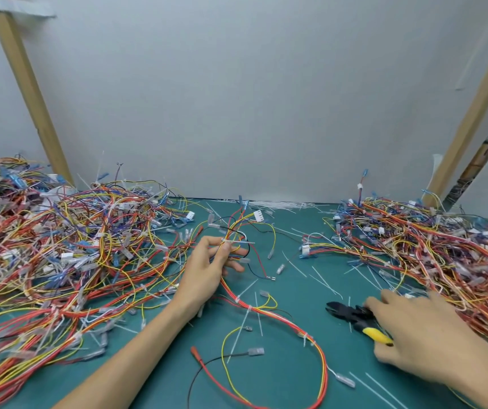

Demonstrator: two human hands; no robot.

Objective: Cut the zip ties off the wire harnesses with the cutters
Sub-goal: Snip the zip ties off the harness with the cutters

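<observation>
My left hand (pixel 207 267) pinches a red, yellow and orange wire harness (pixel 266 311) just below a white zip tie (pixel 236 241) and lifts its upper end off the mat. The rest of the harness loops down over the green mat toward the front edge, with more white ties along it. The cutters (pixel 352 317), black-jawed with yellow handles, lie on the mat at the right, jaws pointing left. My right hand (pixel 417 332) covers the handles, fingers curled over them.
A big tangle of harnesses (pixel 59 255) fills the left side, another pile (pixel 431 249) the right. Cut white tie ends (pixel 322 278) litter the green mat (pixel 281 379). A grey wall and slanted wooden posts (pixel 30 93) stand behind.
</observation>
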